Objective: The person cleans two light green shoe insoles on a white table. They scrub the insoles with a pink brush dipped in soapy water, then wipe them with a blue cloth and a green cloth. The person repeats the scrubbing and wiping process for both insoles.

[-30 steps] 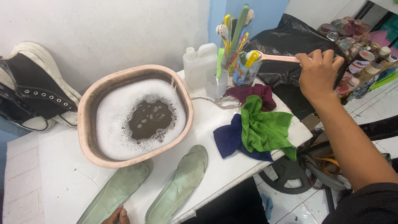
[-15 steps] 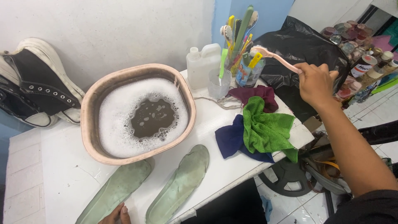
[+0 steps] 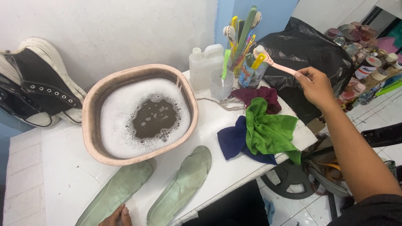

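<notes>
- Our right hand (image 3: 316, 86) is raised over the right end of the white desk (image 3: 63, 175), its fingers (image 3: 302, 76) clenched on the handle of a pink brush (image 3: 274, 62).
- The brush is held in the air, its head pointing left and sitting just beside the cup of brushes (image 3: 247, 69) that stands by the wall.
- Our left hand (image 3: 117, 216) shows only at the bottom edge, fingertips resting on the heel end of the left green insole (image 3: 121, 190); we cannot tell whether these fingers grip anything.
- A second green insole (image 3: 184, 184) lies flat just beside the first, both angled toward the basin.
- The pinkish-tan basin (image 3: 94, 104) sits behind the insoles, filled with murky water ringed by white foam.
- A white plastic jug (image 3: 205, 62) and a clear cup (image 3: 220, 83) stand between the basin and the brush cup.
- A green cloth (image 3: 268, 129) lies piled over a navy cloth (image 3: 232, 140), with a maroon cloth (image 3: 255, 96) just behind them.
- A black high-top sneaker (image 3: 37, 83) leans against the wall at the left.
</notes>
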